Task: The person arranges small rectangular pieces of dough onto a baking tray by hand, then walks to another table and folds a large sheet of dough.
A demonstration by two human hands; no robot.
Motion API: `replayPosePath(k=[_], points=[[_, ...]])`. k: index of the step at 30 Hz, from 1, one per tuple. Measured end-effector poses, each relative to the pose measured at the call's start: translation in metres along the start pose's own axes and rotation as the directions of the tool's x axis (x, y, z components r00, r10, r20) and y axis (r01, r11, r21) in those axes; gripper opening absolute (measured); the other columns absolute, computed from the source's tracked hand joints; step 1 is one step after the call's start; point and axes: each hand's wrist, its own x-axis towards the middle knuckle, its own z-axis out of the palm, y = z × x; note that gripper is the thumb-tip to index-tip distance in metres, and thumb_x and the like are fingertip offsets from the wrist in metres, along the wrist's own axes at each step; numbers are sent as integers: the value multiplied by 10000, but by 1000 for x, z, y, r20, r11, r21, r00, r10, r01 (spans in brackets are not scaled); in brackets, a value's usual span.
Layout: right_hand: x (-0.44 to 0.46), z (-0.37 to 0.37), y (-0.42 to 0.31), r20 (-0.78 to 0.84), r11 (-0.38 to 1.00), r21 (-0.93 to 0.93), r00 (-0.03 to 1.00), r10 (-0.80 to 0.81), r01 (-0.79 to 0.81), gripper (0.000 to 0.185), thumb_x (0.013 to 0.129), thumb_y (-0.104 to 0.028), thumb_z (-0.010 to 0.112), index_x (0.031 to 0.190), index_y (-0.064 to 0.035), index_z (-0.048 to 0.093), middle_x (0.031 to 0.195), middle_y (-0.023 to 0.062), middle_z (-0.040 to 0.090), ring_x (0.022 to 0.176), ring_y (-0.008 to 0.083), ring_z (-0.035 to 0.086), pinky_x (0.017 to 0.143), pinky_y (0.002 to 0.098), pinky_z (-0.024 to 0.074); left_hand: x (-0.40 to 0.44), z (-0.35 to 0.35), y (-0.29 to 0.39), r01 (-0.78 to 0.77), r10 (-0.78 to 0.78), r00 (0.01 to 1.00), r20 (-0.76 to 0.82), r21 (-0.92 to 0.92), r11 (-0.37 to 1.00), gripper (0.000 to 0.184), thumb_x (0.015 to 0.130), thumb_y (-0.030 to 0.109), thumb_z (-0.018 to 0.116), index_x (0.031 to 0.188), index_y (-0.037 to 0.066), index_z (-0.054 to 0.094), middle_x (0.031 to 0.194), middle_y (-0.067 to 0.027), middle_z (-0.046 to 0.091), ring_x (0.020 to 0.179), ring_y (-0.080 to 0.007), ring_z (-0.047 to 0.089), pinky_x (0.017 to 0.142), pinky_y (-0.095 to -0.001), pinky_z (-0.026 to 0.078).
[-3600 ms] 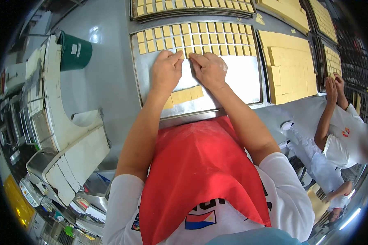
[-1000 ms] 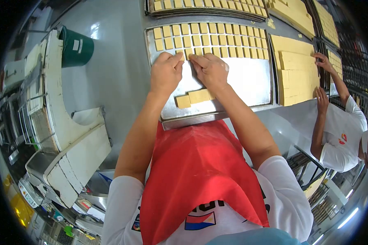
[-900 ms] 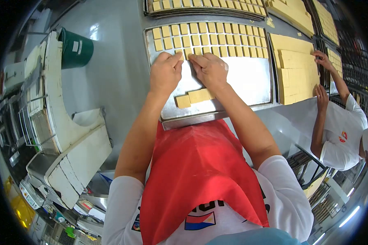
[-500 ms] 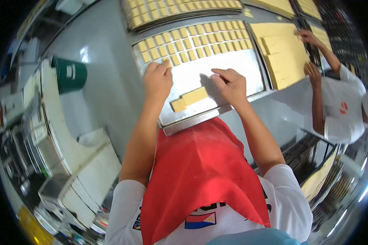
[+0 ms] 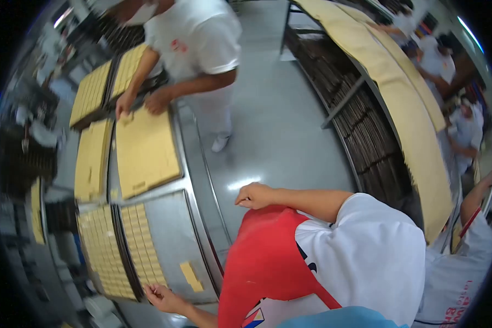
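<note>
My left hand (image 5: 161, 298) is at the near end of a metal tray (image 5: 175, 229), beside the rows of small yellow cake pieces (image 5: 142, 243). Its fingers are loosely bent and apart, with nothing visible in them. A longer cake strip (image 5: 191, 276) lies on the bare metal to the right of this hand. My right hand (image 5: 254, 195) is off the tray, in front of my red apron, above the floor. Its fingers are curled closed, and the inside of the hand is hidden.
A co-worker (image 5: 194, 49) handles a yellow cake slab (image 5: 147, 153) on the adjoining tray. Another tray of cut pieces (image 5: 106, 251) lies left. Right stands a rack (image 5: 361, 120) beside a long table draped with yellow sheets (image 5: 399, 98); other people are beyond.
My view has swung to the right, bringing the co-worker, rack and long table into sight. My right hand has moved from above the tray to beyond its edge, its fingers now curled.
</note>
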Motion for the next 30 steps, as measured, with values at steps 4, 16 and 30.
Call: replayPosePath(k=[4, 16, 30], points=[[-43, -34, 82, -57, 981, -69, 983, 177, -180, 306, 953, -336, 608, 1107, -143, 788, 1064, 115, 766, 1002, 341, 710, 886, 478, 559, -2, 85, 116, -189, 191, 979, 75, -29, 981, 381, 1013, 111, 648, 1378, 5, 632, 960, -22, 655, 743, -101, 556, 614, -256, 469], [-180, -119, 257, -240, 661, 85, 629, 740, -746, 245, 929, -250, 593, 1002, -120, 788, 1092, 115, 759, 1061, 353, 710, 856, 495, 581, -140, 351, 227, -117, 300, 477, 826, -279, 953, 535, 993, 63, 627, 1506, 5, 486, 1189, -74, 613, 751, -131, 577, 604, -276, 476], [-165, -229, 289, -534, 728, 218, 545, 647, -650, 249, 939, -248, 649, 1123, -119, 755, 1152, 160, 704, 1121, 378, 661, 970, 497, 523, -204, 607, 326, -445, 484, -114, 868, -480, 756, 853, 851, 90, 801, 1585, 15, 372, 1320, -205, 643, 810, -234, 668, 720, -343, 557]])
